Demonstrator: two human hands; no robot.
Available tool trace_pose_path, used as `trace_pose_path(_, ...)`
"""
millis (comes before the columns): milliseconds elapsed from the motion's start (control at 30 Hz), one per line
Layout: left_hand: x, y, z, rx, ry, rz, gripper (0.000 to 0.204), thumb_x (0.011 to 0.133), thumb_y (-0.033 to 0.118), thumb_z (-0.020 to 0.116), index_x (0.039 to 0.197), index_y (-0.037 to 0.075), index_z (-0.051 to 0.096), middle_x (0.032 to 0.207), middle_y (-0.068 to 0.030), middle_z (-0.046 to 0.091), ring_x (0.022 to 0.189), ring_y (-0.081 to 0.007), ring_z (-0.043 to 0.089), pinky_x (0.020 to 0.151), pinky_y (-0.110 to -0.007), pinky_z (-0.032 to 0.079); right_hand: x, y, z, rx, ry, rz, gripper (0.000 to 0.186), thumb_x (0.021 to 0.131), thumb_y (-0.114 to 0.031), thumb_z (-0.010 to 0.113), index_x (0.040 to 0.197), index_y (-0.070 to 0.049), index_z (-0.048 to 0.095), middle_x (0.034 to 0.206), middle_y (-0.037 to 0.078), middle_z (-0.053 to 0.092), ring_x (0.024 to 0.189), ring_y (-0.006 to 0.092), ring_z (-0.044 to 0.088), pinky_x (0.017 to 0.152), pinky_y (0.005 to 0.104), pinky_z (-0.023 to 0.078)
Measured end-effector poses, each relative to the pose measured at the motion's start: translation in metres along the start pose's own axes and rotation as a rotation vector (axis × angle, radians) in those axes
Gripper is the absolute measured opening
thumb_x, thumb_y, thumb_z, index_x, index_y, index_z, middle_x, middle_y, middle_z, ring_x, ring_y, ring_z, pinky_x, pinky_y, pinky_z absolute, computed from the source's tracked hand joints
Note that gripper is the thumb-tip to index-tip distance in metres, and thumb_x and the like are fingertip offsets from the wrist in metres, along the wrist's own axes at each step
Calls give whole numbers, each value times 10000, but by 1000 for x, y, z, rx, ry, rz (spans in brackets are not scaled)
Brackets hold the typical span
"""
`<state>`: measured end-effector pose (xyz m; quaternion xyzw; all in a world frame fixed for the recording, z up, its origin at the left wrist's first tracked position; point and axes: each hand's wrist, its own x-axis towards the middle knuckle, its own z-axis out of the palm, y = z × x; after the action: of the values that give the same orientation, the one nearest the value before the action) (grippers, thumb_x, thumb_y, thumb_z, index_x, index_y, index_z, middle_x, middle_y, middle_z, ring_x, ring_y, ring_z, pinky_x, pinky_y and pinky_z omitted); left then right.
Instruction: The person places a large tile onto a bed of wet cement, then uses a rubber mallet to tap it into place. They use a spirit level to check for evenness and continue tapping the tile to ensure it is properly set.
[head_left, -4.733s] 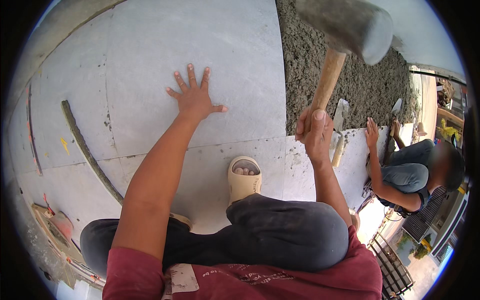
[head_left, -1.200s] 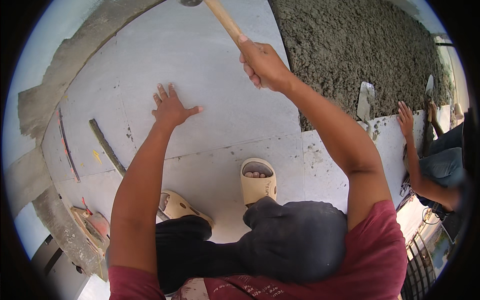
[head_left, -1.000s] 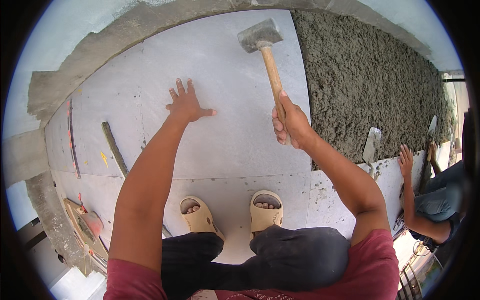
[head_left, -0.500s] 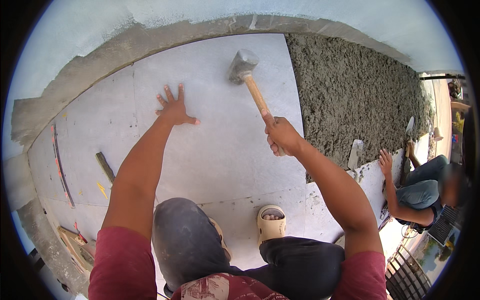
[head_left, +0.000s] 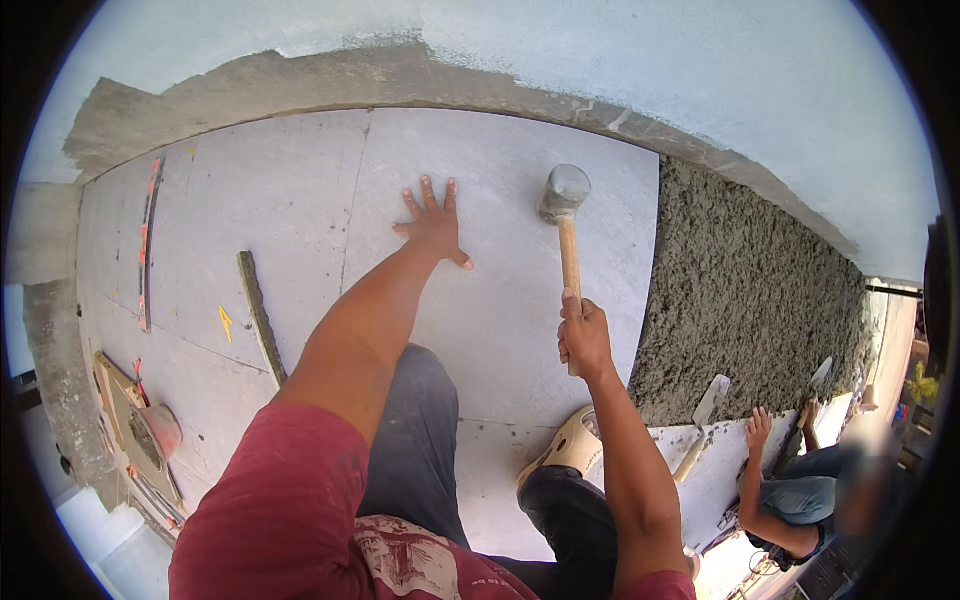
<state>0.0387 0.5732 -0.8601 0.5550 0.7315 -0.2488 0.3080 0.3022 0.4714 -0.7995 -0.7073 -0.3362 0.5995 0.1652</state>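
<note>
My left hand lies spread on a large pale grey tile, fingers pointing toward the wall. My right hand grips the wooden handle of a mallet, whose grey cylindrical head is over the same tile, to the right of my left hand; whether it touches the surface I cannot tell. Along the tile's right edge lies a rough bed of wet mortar. A trowel rests at the bed's near edge. My left leg is bent forward under my left arm.
A co-worker crouches at the right beside the mortar. A wall runs along the far side. At left lie a long orange-marked strip, a mortar-smeared bar, a yellow piece and a board with a pinkish bucket.
My view has tilted up, showing more wall. My left knee has come forward. The raised mallet seen earlier has come down over the tile; my left hand stays spread on it.
</note>
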Motion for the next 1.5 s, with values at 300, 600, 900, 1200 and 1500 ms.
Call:
trace_pose_path(300,-2,-4,-7,-46,-69,-103,1631,511,498,973,1550,222,-253,1600,-241,-271,1449,-564,-150,1034,-747,356,-38,-104,22,97,-3,-833,394,1045,-402,496,897,-36,496,629,-5,491,503,60,458,461,218,383)
trace_pose_path(600,7,3,-19,2,-114,-129,1644,502,534,963,1547,183,-257,1590,-271,-268,1446,-575,-139,1039,-706,389,41,-83,36,-167,-14,-262,507,1026,-515,495,820,-53,509,579,5,468,481,76,456,442,255,375)
trace_pose_path(900,11,20,-6,-111,-54,-94,1592,530,805,800,1561,158,-226,1588,-292,-259,1423,-586,-214,947,-806,349,21,52,21,78,411,-728,431,1048,-413,469,834,-41,512,575,16,501,488,90,486,448,260,380)
trace_pose_path(1200,7,9,-6,-118,-26,-129,1573,541,781,814,1569,147,-193,1588,-292,-249,1441,-584,-153,954,-802,360,-29,-61,-25,330,422,-611,493,1030,-493,492,799,-58,478,570,-9,473,448,64,452,414,228,380)
trace_pose_path(1500,5,19,-12,-119,-12,-124,1582,531,756,837,1571,143,-185,1597,-280,-238,1450,-568,-155,936,-805,373,28,4,-45,16,491,-248,550,1009,-514,546,737,-40,487,576,22,456,532,115,448,499,323,396)
